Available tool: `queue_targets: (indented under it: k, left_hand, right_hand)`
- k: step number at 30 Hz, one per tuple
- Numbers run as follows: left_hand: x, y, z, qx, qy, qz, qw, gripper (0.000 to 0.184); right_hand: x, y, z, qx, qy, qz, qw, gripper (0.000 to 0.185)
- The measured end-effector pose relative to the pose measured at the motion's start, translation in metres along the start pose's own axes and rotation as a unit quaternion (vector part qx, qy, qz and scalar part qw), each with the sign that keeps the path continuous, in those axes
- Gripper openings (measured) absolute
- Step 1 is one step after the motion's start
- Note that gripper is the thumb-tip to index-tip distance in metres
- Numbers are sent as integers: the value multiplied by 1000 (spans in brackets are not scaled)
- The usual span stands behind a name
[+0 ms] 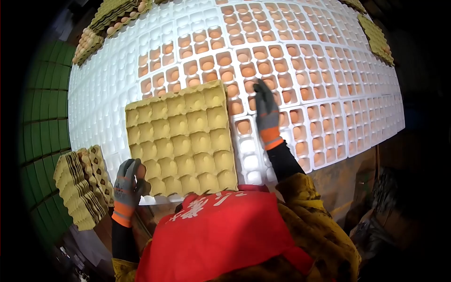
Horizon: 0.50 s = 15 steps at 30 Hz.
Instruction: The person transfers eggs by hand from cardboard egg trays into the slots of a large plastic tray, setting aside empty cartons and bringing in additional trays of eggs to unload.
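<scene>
My left hand (127, 185), in a grey and orange glove, is closed around a brown egg (140, 171) beside the lower left corner of an egg tray (181, 141). This yellowish pulp tray shows bare cups and lies over the white foam trays. My right hand (268, 110), gloved the same way, reaches over the white trays, fingers stretched out beside a brown egg (252, 103). No egg shows in its fingers, though its palm side is hidden. Just below it, a white foam tray (256, 145) has one brown egg (243, 126) in its top cell and several bare cells.
Filled foam trays (324, 105) spread to the right and back; bare ones (94, 94) cover the left. A stack of pulp trays (80, 188) stands by my left hand. More pulp trays with eggs (89, 44) stand at the far left, others (376, 40) at the far right.
</scene>
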<state>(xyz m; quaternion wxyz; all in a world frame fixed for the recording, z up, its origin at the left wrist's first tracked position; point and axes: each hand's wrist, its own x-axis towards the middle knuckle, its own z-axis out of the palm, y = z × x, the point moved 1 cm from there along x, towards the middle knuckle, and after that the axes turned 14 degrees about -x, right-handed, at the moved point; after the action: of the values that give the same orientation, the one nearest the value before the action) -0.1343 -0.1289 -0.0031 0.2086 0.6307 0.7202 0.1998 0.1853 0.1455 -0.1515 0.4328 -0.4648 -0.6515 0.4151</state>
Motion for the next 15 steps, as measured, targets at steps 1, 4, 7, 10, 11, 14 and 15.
queue_targets:
  k: [1,4,7,10,11,14,15]
  left_hand:
    - [-3,-4,3,8,4,-2,1000,57]
    - [-3,0,5,11,42,15,999,55]
    - [-13,-9,4,26,61,25,998,59]
    - [-17,2,-3,-24,86,-32,995,56]
    - [-20,4,-1,-81,113,-68,988,54]
    - [-16,34,5,-250,211,-116,938,51]
    - [-6,55,11,-267,223,-93,933,51]
  right_hand:
    - [-1,-7,-12,19,17,23,999,40]
    - [-12,-30,-31,74,24,60,995,41]
    - [-31,-64,-31,123,-36,52,990,43]
    - [-52,-97,-24,129,-88,56,986,43]
    - [-59,-107,-21,148,-100,57,982,43]
    - [-82,-133,-7,226,-262,92,934,48]
    - [-91,-140,5,311,-323,154,880,52]
